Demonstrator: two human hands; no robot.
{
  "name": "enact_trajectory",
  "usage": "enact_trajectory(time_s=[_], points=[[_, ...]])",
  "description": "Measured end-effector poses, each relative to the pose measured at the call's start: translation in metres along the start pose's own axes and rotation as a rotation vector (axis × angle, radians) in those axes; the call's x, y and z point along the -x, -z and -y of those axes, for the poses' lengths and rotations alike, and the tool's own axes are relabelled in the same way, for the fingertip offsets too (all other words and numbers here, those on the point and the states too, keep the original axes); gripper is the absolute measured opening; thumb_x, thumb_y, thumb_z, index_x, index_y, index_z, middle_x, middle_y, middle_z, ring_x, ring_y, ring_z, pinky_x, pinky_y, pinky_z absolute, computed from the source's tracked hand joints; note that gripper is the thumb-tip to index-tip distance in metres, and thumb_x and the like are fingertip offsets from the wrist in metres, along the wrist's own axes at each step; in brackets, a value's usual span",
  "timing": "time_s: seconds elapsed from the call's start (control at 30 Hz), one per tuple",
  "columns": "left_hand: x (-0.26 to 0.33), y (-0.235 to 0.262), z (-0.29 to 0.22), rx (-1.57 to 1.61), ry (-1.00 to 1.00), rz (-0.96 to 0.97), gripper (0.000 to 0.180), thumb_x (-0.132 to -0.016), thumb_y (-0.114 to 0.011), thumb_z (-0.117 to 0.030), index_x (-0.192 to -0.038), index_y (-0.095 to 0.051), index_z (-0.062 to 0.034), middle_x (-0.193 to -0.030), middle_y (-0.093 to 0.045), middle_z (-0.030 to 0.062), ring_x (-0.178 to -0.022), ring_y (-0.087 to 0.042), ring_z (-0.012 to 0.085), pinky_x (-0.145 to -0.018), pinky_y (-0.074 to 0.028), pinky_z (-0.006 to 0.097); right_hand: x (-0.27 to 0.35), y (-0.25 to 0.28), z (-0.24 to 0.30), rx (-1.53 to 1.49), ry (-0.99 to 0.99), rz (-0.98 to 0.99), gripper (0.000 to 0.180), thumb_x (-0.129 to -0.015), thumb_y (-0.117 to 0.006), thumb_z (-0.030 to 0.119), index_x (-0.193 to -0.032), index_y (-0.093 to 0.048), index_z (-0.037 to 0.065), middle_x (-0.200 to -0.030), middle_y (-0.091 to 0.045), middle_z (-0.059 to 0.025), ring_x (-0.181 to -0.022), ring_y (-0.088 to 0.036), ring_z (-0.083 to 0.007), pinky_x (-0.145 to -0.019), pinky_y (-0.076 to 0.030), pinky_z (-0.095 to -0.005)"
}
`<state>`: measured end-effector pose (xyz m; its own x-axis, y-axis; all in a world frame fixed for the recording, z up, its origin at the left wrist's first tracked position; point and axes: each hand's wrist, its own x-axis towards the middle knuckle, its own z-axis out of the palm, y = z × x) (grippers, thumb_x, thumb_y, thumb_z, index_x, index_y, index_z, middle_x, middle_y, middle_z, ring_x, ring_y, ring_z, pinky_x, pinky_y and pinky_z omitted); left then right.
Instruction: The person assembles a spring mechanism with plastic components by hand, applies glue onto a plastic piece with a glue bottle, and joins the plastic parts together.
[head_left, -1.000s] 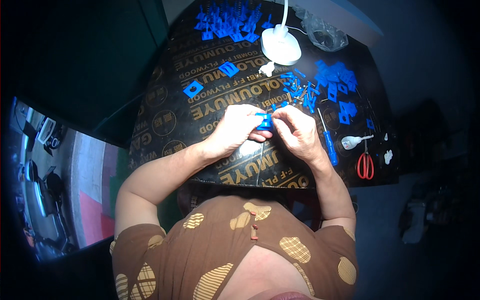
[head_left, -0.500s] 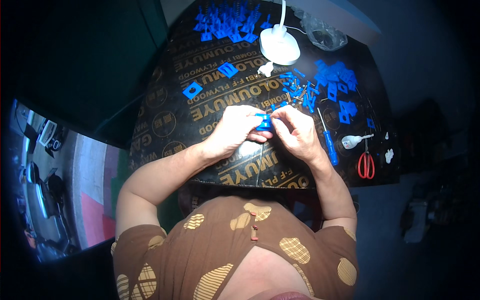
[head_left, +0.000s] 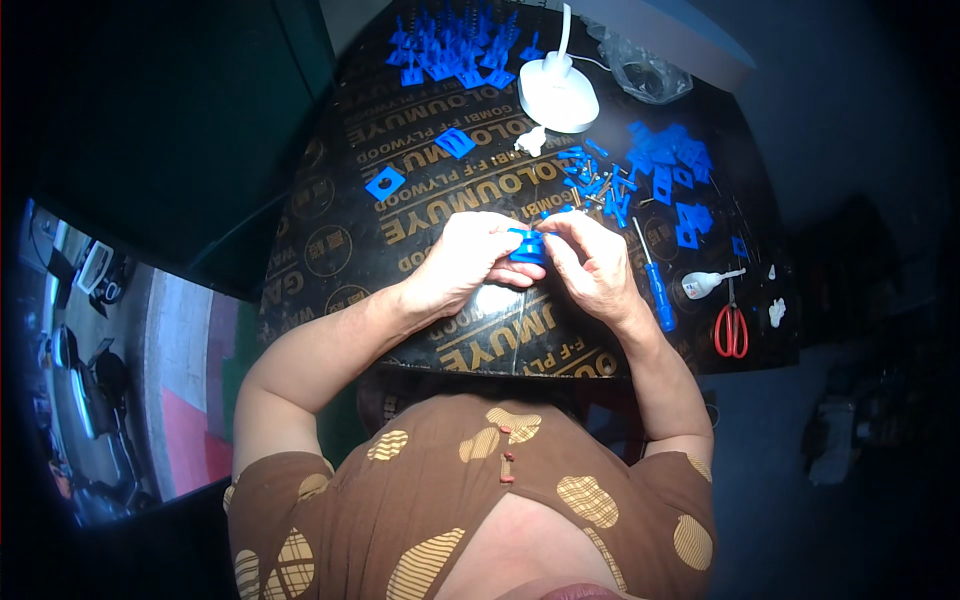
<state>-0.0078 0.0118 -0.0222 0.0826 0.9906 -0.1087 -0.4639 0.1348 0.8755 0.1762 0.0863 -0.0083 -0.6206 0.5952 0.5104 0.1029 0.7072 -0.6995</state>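
A small blue plastic part (head_left: 526, 248) is gripped between the thumb and fingers of my left hand (head_left: 468, 262), low over the black printed board. My right hand (head_left: 592, 258) meets it from the right, thumb and fingertips pinched at its right end. Whatever lies between those right fingertips is too small to make out. Just beyond the hands lies a loose pile of blue pegs and metal screws (head_left: 600, 180). Two square blue pieces, one with a round hole (head_left: 385, 183) and one with slots (head_left: 455, 142), rest to the far left of my hands.
Right of my hands are a blue-handled screwdriver (head_left: 655, 285), a white nozzle bottle (head_left: 703, 284) and red-handled scissors (head_left: 732, 330). Blue square plates (head_left: 665, 155) heap behind them. At the back stand blue parts with springs (head_left: 455, 45), a white lamp base (head_left: 557, 98) and a clear plastic bag (head_left: 650, 75).
The blue part has tilted slightly between my fingers. Both hands have stayed almost in the same place.
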Motion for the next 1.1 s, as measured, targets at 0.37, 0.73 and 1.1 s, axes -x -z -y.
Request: enact_trajectory(time_s=[0.37, 0.73, 1.1], points=[[0.0004, -0.001, -0.001, 0.015, -0.003, 0.003, 0.027, -0.099, -0.05, -0.01, -0.112, -0.056, 0.0134, -0.095, -0.068, 0.02, -0.079, -0.073, 0.0255, -0.069, -0.063, 0.028, 0.001, 0.0017, 0.0007, -0.026, -0.02, 0.007, 0.011, -0.091, -0.061, 0.002, -0.101, -0.065, -0.002, -0.088, -0.068, -0.0146, -0.078, -0.069, -0.0238, -0.07, -0.055, -0.0305], [0.0034, -0.0051, -0.0055, 0.013, -0.039, 0.004, 0.028, -0.098, -0.051, -0.01, -0.112, -0.057, 0.0136, -0.093, -0.068, 0.0197, -0.078, -0.073, 0.0242, -0.069, -0.062, 0.028, 0.0006, 0.004, 0.0012, -0.048, -0.005, 0.01, 0.011, -0.09, -0.06, -0.003, -0.1, -0.064, -0.002, -0.085, -0.067, -0.0112, -0.075, -0.066, -0.017, -0.069, -0.052, -0.027], [0.0044, -0.0081, -0.0076, -0.058, -0.016, -0.024, 0.027, -0.097, -0.053, -0.011, -0.109, -0.061, 0.0122, -0.092, -0.069, 0.0171, -0.077, -0.073, 0.0196, -0.068, -0.061, 0.025, 0.0004, 0.0044, 0.0062, 0.005, 0.023, 0.04, 0.01, -0.088, -0.061, -0.002, -0.098, -0.064, -0.002, -0.088, -0.066, -0.0143, -0.078, -0.067, -0.0257, -0.071, -0.054, -0.0316]])
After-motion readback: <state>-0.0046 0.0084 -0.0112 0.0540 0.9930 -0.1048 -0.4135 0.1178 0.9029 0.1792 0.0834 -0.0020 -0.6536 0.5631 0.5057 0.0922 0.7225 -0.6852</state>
